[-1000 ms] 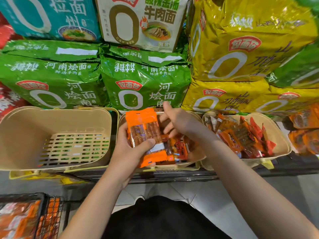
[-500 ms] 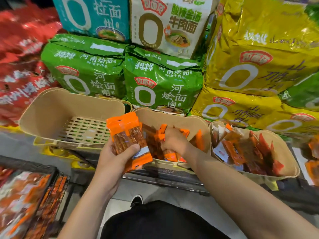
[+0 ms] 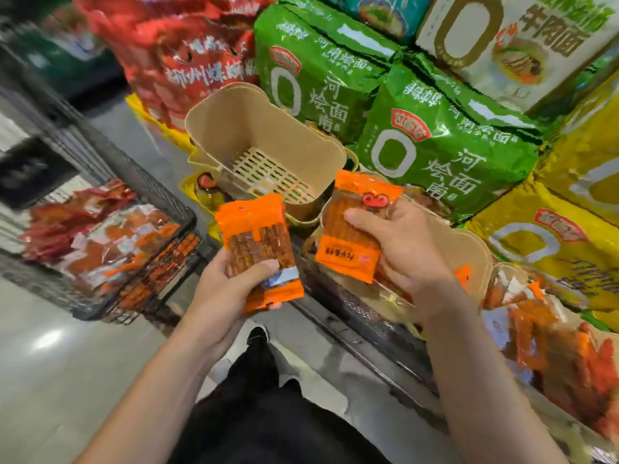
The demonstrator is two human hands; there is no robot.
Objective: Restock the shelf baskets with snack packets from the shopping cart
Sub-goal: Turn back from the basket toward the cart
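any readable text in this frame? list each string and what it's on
"河南烩面", large "0": near green noodle bag
"河南烩面", large "0": far green noodle bag
"牛肉面": white noodle bag
Red bags, yellow bags, orange packets in left hand and right hand: print blurred, unreadable.

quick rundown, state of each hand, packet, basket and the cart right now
left hand: grips a stack of orange packets
right hand: grips one orange packet
left basket: empty
middle basket: contents mostly hidden
right basket: holds packets
shopping cart: holds packets
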